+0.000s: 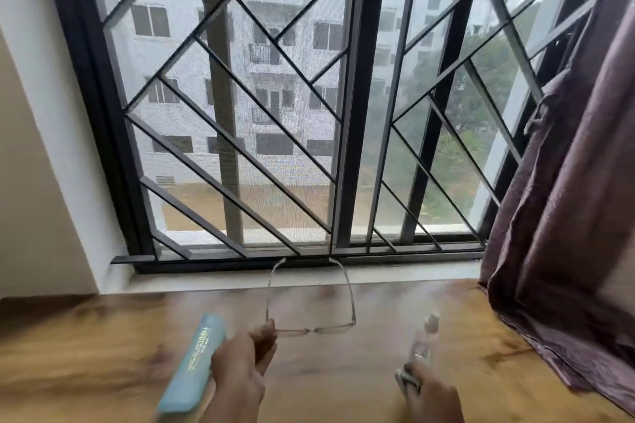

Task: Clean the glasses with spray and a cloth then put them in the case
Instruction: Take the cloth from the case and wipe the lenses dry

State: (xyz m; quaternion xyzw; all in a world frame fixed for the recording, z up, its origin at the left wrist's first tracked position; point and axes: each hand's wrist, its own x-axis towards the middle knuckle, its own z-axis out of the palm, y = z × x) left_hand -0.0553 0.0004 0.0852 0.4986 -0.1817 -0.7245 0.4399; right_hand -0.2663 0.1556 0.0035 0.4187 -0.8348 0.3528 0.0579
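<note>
My left hand (242, 367) pinches the left end of the thin-rimmed glasses (311, 330), which are held above the wooden table with their arms unfolded and pointing toward the window. The long light-blue case (192, 364) lies shut on the table just left of that hand. My right hand (434, 395) grips a small clear spray bottle (424, 340) upright, its nozzle up, with a folded grey cloth (407, 379) tucked against the fingers. The picture is blurred by motion.
The wooden table (343, 371) reaches to a pale window sill (395, 273). Behind it is a window with a dark metal grille (240, 113). A maroon curtain (567, 216) hangs at the right, its hem resting on the table's right edge.
</note>
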